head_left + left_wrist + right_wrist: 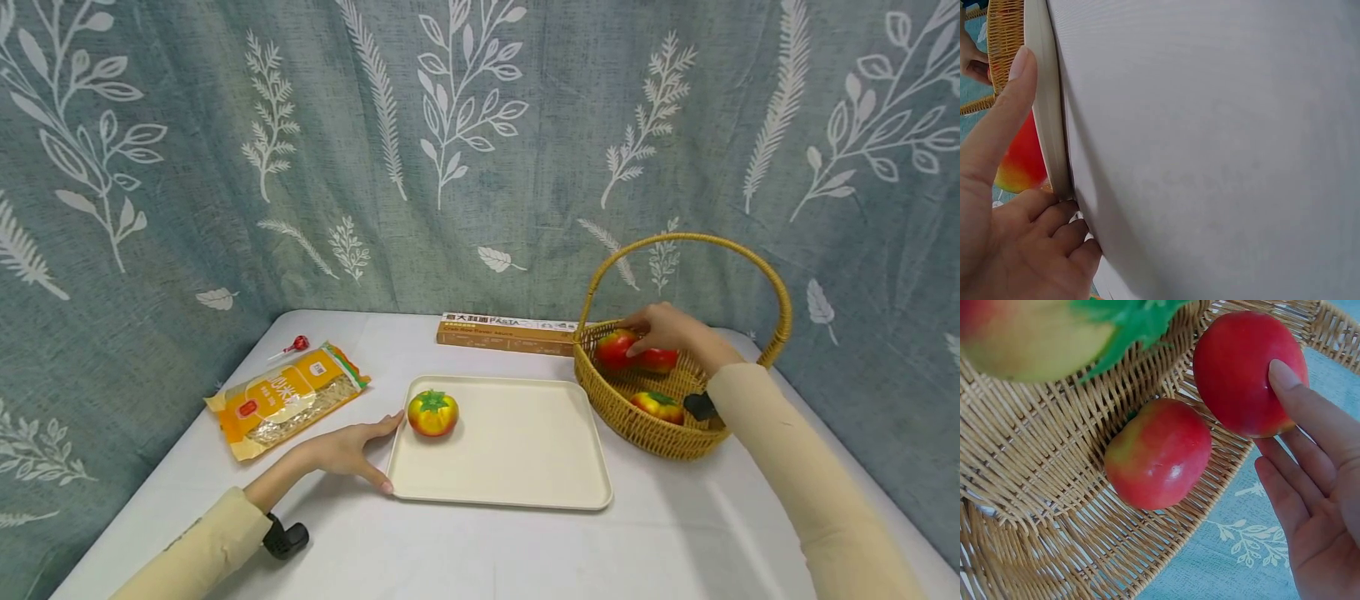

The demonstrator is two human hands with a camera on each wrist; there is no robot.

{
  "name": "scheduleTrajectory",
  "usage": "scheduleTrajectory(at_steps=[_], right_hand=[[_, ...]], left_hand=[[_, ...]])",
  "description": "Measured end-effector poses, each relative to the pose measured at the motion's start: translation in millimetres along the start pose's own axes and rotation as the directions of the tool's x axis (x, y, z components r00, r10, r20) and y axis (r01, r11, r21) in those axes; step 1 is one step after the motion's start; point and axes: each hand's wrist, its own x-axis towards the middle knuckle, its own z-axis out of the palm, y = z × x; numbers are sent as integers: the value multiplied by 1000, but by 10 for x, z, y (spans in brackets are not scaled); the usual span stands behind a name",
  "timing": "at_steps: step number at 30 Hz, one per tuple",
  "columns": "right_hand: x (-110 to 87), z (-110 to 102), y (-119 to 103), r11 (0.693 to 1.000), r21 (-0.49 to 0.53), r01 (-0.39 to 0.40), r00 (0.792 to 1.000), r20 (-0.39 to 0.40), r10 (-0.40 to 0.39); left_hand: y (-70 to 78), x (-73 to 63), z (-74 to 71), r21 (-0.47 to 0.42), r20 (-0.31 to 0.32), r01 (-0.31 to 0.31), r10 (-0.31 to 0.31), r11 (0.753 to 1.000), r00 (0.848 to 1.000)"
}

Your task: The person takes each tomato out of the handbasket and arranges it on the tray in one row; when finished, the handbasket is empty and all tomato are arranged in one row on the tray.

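Note:
My left hand (347,450) is at the left edge of a cream rectangular tray (517,502), its thumb by the near corner and its fingers against the side. On the tray sits a red-and-yellow tomato-like fruit (432,414) with a green leafy top. Over the wicker basket (645,437), my right hand (663,329) pinches a red apple (1244,375) between thumb and fingers. A second apple, red and yellow (1157,456), lies in the basket beside it. Nearer me in the basket is another green-topped tomato-like fruit (658,407).
An orange bag of grain (292,398) lies left of the tray, with a red-wrapped lollipop (300,343) behind it. A long pasta box (502,336) lies at the back. The basket's tall handle (693,237) arches above the right hand. A patterned curtain (480,167) surrounds the white table.

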Motion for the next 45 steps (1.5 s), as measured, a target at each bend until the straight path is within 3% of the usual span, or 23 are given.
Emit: scheduleTrajectory(at_steps=[19, 30, 34, 40, 45], right_hand=[[-341, -33, -200, 999, -29, 38, 986, -164, -42], [-496, 33, -317, 999, 37, -36, 973, -226, 43], [-559, 50, -384, 999, 28, -39, 959, -279, 45], [-697, 76, -459, 998, 52, -39, 920, -389, 56], [-777, 124, -529, 997, 65, -52, 900, -430, 75]], left_hand=[[-17, -2, 4, 9, -10, -11, 11, 1000, 1000], [-24, -2, 8, 10, -12, -16, 16, 1000, 1000], [-19, -8, 6, 14, -12, -15, 15, 1000, 1000], [-8, -5, -3, 17, -8, -20, 20, 1000, 1000], [-3, -9, -4, 14, -9, -22, 22, 1000, 1000]])
